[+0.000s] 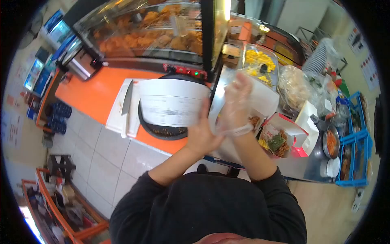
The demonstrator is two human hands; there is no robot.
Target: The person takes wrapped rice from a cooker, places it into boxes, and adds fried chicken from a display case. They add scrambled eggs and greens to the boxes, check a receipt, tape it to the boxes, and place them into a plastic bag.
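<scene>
The person is standing at the meeting of an orange counter (88,90) and a steel counter (299,167), both forearms reaching forward. The left hand (204,136) is bare, its fingers showing at the right edge of a curved, printed white paper (174,102) and its base close against the gloved wrist; motion is blurring it, so I cannot tell whether it is gripping the paper or only touching it. The right hand (237,103) is wearing a clear plastic glove and is opening upward, fingers extended and blurred, with nothing visible in its grasp.

The paper is covering part of a round black pan (163,133) — the pan's dark rim is showing below and above it. Just left, a knife (127,99) is lying on a white cutting board (118,102). Behind the pan, a glass cabinet (146,34) is displaying fried food.

To the right of the gloved hand, a red-and-white box (279,136) is standing open, holding browned pieces and something green — a metal bowl (332,141) of orange food is sitting farther right, near blue crates (354,140). Beyond the box, a tray (260,65) is holding yellow food.
</scene>
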